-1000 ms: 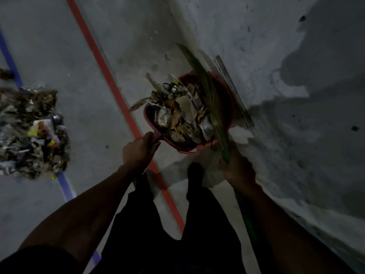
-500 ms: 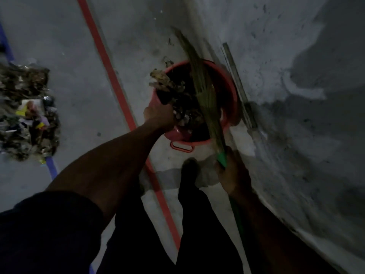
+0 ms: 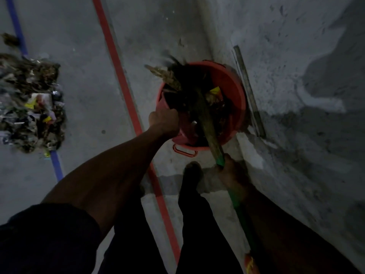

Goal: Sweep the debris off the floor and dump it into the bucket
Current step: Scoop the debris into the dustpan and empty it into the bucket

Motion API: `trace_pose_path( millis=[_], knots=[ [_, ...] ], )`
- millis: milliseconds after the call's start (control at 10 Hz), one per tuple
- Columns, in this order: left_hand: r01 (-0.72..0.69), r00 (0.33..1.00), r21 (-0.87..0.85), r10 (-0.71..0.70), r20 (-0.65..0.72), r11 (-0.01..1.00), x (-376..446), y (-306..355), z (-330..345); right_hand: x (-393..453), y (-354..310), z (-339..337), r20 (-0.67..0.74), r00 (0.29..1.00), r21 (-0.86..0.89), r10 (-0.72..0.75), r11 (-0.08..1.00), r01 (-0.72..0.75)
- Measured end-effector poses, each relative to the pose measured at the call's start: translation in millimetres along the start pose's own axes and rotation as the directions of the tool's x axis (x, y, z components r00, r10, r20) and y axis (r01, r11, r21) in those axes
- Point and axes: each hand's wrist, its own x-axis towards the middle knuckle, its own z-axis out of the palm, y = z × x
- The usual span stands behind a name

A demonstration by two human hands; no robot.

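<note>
Head view, ref. landmark = bucket (image 3: 233, 89), red, standing on the floor (image 3: 85, 95) at the wall base. Step in hand, by judgement: dump phase, one load going into the bucket. Left hand (image 3: 165, 120) is clenched on the handle of a pink dustpan (image 3: 182, 123), which is tipped over the bucket's near-left rim; debris (image 3: 169, 75) hangs blurred at the bucket's far-left rim, and some w/ a yellow scrap lies inside. Right hand (image 3: 230, 171), near side of bucket, grasps the green shaft of the broom (image 3: 207, 119); bristle end lies across the bucket mouth. Next move, by judgement: clear pan fully w/ the bristles, withdraw both tools, go back for the rest. Remaining pile (image 3: 31, 103) lies well left of the bucket, beyond a red floor line (image 3: 120, 76) and on a blue line (image 3: 16, 30). Obstructions: wall (image 3: 296, 95) touches or nearly touches bucket's right side; a flat strip (image 3: 248, 91) leans between them, limiting broom swing. Person's foot (image 3: 192, 173) stands just near side of bucket. Spill risk at far-left rim, approx. where debris overhangs.
</note>
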Motion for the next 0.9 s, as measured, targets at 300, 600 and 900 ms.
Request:
trace_pose_path(
  millis=[300,600,900],
  knots=[
    [-0.063,0.996,-0.07,0.058,-0.075,0.996,-25,-16,5,21,7,-19,-0.03,0.997,0.034,0.07,0.997,-0.069],
    [-0.022,0.996,-0.169,0.007,-0.09,0.985,-85,-57,18,-64,4,-13,-0.08,0.996,0.111,0.043,0.993,-0.034],
    [-0.039,0.981,-0.327,-0.026,-0.192,0.944,-180,-144,65,-181,8,35,-0.201,0.978,0.255,0.047,0.967,0.006]
  ],
)
